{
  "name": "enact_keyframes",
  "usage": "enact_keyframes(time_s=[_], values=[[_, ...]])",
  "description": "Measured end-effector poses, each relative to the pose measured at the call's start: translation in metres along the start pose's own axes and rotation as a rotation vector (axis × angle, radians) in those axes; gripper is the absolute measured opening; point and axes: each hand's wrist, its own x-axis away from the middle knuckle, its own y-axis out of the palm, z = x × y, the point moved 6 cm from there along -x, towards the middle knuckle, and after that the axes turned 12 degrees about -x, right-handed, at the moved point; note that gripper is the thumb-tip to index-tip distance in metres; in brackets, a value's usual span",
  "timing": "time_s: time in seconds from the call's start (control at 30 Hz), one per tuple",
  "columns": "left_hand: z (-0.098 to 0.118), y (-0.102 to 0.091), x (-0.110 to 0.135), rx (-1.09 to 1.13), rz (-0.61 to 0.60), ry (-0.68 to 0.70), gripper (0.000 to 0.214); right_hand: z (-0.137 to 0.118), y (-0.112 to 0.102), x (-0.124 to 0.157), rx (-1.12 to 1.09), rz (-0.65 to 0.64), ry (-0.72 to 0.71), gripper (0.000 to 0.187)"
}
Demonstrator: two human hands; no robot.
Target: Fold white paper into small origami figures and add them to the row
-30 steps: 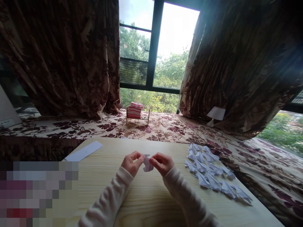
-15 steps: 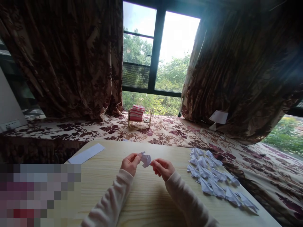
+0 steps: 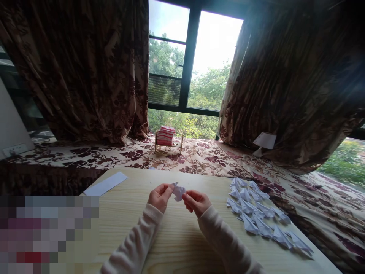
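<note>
A small folded white paper piece (image 3: 178, 192) is held above the wooden table (image 3: 182, 243) between both hands. My left hand (image 3: 160, 197) pinches its left side with thumb and forefinger. My right hand (image 3: 197, 202) pinches its right edge, fingers curled in. Both arms wear pale long sleeves. Several finished folded paper pieces (image 3: 261, 219) lie in rows on the table's right side, apart from my hands.
A white paper strip (image 3: 105, 183) lies at the table's far left corner. Behind the table runs a floral-covered ledge with a striped stack on a small wooden stand (image 3: 167, 137) and a little white lamp (image 3: 264, 142). Dark curtains flank the window.
The paper piece has been turned and raised slightly between the fingers, and both hands drew a little closer together. The view shifted slightly.
</note>
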Motion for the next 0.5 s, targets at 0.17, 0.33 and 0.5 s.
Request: enact_keyframes(time_s=[0.17, 0.33, 0.5], values=[[-0.0049, 0.0074, 0.0018, 0.021, -0.062, -0.035, 0.029, 0.0026, -0.0002, -0.0003, -0.010, 0.015, -0.031, 0.037], [-0.0079, 0.0088, 0.0036, 0.012, -0.086, -0.045, 0.030, 0.0010, 0.0032, 0.0010, -0.009, -0.001, -0.069, 0.038], [-0.0037, 0.0091, 0.0060, 0.003, -0.086, -0.004, 0.026, -0.0025, 0.0066, 0.0016, 0.007, -0.014, -0.099, 0.040]])
